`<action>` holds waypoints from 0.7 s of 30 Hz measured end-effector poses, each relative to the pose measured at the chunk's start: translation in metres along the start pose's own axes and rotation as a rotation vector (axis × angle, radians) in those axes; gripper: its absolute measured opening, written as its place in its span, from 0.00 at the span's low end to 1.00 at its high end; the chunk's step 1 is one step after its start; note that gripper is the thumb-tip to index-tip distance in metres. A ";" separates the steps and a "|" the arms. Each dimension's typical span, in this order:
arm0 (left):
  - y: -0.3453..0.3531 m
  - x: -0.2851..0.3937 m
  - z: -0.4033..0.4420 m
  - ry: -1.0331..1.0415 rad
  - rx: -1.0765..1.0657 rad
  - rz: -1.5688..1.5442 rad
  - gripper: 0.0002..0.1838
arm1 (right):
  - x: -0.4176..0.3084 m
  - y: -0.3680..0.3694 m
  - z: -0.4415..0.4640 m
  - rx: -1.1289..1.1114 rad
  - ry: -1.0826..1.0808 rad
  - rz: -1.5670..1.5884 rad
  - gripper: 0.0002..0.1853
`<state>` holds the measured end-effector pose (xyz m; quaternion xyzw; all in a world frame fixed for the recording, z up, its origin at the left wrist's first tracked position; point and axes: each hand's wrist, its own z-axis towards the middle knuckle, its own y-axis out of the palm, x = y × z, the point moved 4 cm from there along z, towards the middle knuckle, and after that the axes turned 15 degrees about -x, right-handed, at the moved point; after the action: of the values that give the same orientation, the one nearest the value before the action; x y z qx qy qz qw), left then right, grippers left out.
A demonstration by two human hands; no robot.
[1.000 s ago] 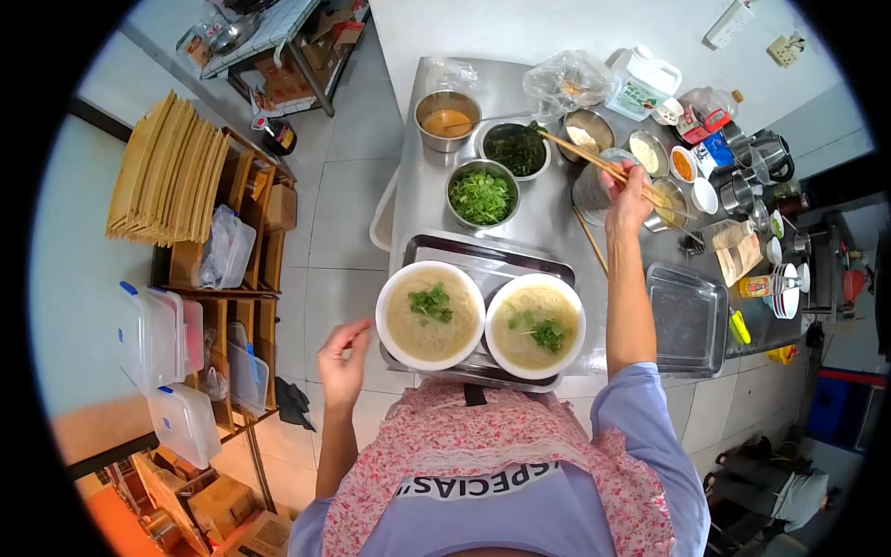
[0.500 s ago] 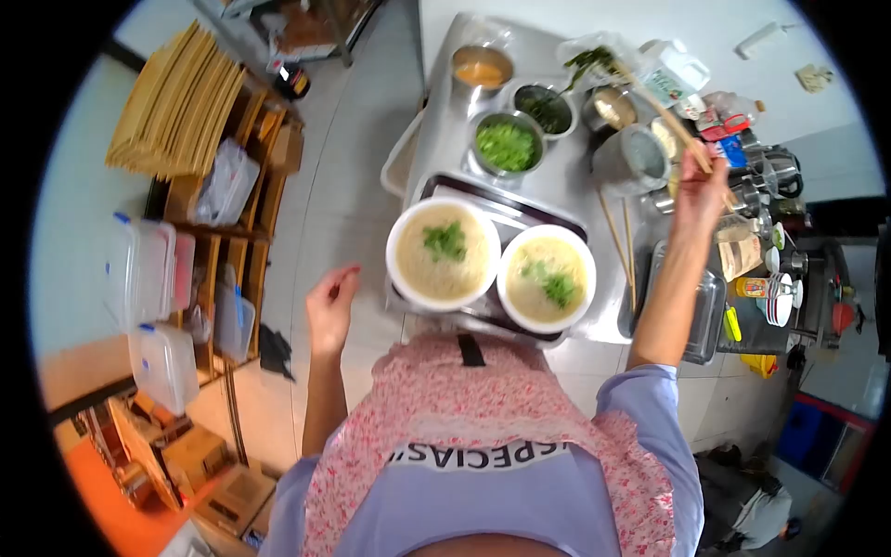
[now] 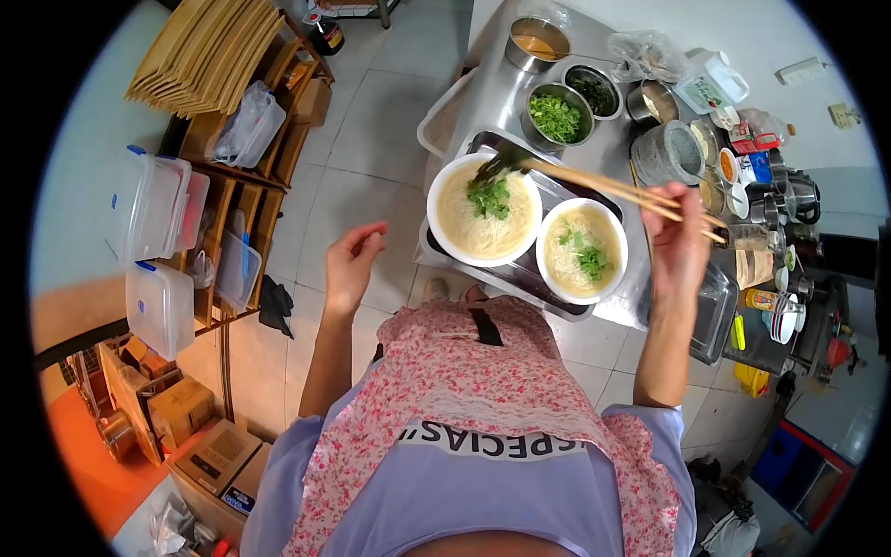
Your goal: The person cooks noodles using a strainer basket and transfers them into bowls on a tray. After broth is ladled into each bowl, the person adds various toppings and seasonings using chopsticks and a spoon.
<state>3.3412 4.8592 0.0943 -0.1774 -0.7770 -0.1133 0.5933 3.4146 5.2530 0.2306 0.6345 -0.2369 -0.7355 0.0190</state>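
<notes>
My right hand (image 3: 677,239) grips a pair of long wooden chopsticks (image 3: 613,186). Their tips pinch a dark green leafy clump (image 3: 504,160) over the far rim of the larger white bowl (image 3: 441,237). This bowl holds pale noodles in broth (image 3: 464,223) with chopped green herbs (image 3: 490,199) on top. Beside it on the right, a smaller white bowl (image 3: 619,283) holds similar noodles and herbs. Both bowls stand on a dark metal tray (image 3: 515,272). Off to the left of the tray, my left hand (image 3: 353,267) hovers empty, its fingers loosely bent and slightly apart.
Behind the tray stand metal bowls of chopped greens (image 3: 557,119), dark leaves (image 3: 594,91) and orange liquid (image 3: 538,45). A stone mortar (image 3: 666,154) and a white jug (image 3: 713,82) are at the right. Wooden shelves (image 3: 237,186) line the left side.
My right hand has brought the chopsticks and dark green clump from the plastic bag at the back toward me, over the larger bowl. My left hand stays empty; the view has shifted.
</notes>
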 end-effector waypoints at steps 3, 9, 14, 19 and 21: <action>-0.001 -0.002 -0.003 -0.006 -0.001 -0.004 0.10 | 0.038 0.042 -0.010 -0.212 0.138 -0.278 0.14; -0.006 -0.008 -0.007 0.008 0.007 -0.004 0.10 | 0.034 0.068 -0.016 -0.376 0.076 -0.503 0.11; 0.002 -0.009 -0.005 -0.028 -0.025 0.080 0.10 | 0.055 0.082 -0.018 -0.563 0.064 -0.735 0.09; 0.003 -0.010 0.004 -0.037 0.002 0.063 0.10 | -0.004 0.045 0.001 -0.233 -0.059 -0.515 0.12; 0.005 -0.009 0.007 -0.056 0.015 0.064 0.10 | -0.021 0.016 0.023 -0.075 -0.161 -0.588 0.13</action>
<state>3.3393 4.8655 0.0836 -0.2008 -0.7879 -0.0838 0.5761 3.3925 5.2537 0.2578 0.6143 -0.0168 -0.7656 -0.1901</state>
